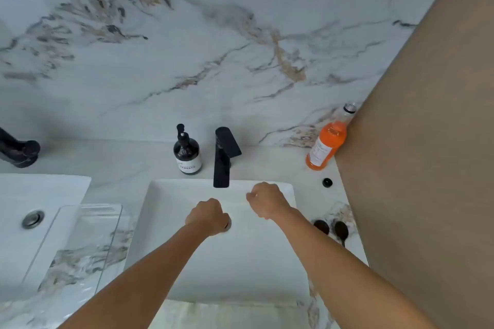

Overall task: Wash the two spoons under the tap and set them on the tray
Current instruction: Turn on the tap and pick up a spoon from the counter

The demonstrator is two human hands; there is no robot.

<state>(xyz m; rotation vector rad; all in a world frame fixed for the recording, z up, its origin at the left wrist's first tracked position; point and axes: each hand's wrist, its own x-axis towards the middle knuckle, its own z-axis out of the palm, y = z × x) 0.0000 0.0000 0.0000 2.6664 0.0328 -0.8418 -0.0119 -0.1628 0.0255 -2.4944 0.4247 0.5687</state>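
Note:
Two dark spoons (331, 230) lie side by side on the marble counter, right of the white sink (160, 222). A black tap (224, 157) stands at the sink's far rim with no water running. A clear tray (80, 238) rests on the counter left of the sink. My left hand (208, 216) hovers over the sink's middle with fingers curled and nothing in it. My right hand (267, 200) hangs just right of the tap's spout, fingers also curled and holding nothing, a forearm's width left of the spoons.
A dark soap pump bottle (187, 155) stands left of the tap. An orange bottle (328, 141) leans in the back right corner by a tan wall panel (427, 141). A small black cap (327, 182) lies nearby. A second sink (32, 195) and tap (18, 152) are at left.

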